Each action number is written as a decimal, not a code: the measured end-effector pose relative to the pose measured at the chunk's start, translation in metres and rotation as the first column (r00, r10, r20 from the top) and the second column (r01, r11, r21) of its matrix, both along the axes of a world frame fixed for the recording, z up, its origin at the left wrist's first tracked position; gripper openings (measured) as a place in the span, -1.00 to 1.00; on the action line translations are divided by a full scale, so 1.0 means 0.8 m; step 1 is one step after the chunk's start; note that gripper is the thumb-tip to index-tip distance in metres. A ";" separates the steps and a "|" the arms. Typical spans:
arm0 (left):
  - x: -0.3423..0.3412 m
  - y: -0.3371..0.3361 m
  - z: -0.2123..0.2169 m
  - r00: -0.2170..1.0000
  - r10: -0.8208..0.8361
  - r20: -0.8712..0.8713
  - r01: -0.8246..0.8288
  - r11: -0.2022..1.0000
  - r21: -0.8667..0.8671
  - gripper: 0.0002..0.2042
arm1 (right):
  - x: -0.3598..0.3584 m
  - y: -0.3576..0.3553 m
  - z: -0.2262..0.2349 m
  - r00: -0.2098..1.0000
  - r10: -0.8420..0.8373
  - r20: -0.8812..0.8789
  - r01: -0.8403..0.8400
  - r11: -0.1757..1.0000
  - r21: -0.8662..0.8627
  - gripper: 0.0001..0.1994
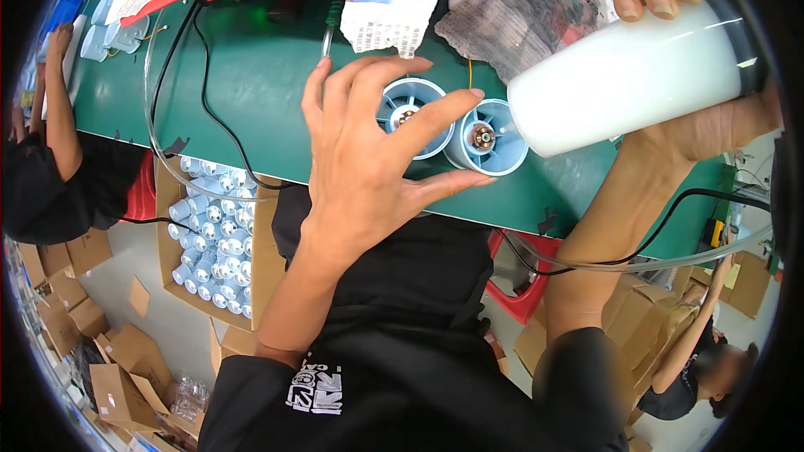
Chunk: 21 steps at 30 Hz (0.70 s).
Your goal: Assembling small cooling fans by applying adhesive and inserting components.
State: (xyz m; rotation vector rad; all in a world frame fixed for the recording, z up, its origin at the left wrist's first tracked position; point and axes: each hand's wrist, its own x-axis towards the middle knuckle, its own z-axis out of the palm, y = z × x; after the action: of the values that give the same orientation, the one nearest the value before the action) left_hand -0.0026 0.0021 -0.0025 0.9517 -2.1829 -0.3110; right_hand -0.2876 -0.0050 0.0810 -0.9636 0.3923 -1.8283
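Apparently an application step: the white cylinder (624, 79), bottle-like with a dark end, slants across the right of the frame, its narrow tip (507, 128) reaching over the rim of the right cup (507, 151). This cup and the left cup (427, 98), both light blue, are on the green table (226, 88) near the centre of the frame, side by side, open ends toward the camera; each has ribs round a metal core (482, 137). Whether anything leaves the tip cannot be made out, nor whether it touches the inner wall. Judgement: the next move calls for a steady cup and a small, controlled tilt of the cylinder, tip directed between ribs rather than onto the core; a slack hold might let the cup turn. Left hand (360, 134), centre: fingers spread in a wide arch, index finger crossing over the left cup to the upper edge of the right cup, thumb along its lower edge, so that cup looks clamped between the two. Middle fingertip lies just beyond the left cup's far rim; contact there unclear. Right hand (712, 131), right of frame: clamped round the cylinder, fingertips on its upper side, palm beneath, opened only as wide as that thick body demands.
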 end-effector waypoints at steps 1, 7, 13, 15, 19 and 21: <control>0.000 0.000 0.000 1.000 0.001 -0.002 -0.001 1.000 0.000 -0.37 | 0.011 0.005 -0.003 1.000 -0.006 0.000 0.006 1.000 0.001 -0.16; 0.001 -0.001 0.001 1.000 0.003 -0.003 -0.003 1.000 0.003 -0.37 | -0.011 0.012 -0.006 1.000 -0.022 0.003 0.022 1.000 0.015 -0.16; 0.000 -0.001 0.000 1.000 0.004 -0.014 -0.004 1.000 -0.001 -0.37 | -0.012 0.022 -0.005 0.999 -0.033 0.003 0.033 0.999 0.024 -0.16; -0.001 -0.001 0.000 1.000 0.005 -0.013 -0.005 1.000 -0.002 -0.37 | -0.018 0.011 0.000 0.999 -0.037 0.003 0.037 0.999 0.028 -0.17; 0.000 -0.001 0.000 1.000 0.004 -0.012 -0.004 1.000 -0.001 -0.37 | -0.010 0.029 -0.006 0.999 -0.042 0.005 0.042 0.999 0.033 -0.17; -0.001 -0.001 0.000 1.000 -0.002 -0.013 0.002 1.000 -0.001 -0.37 | -0.014 0.031 -0.005 0.999 -0.049 0.006 0.049 0.998 0.034 -0.17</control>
State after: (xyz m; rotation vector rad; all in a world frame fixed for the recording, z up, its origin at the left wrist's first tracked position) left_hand -0.0031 0.0010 -0.0022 0.9444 -2.1717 -0.3158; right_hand -0.2989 0.0201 0.0767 -0.9316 0.4452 -1.8627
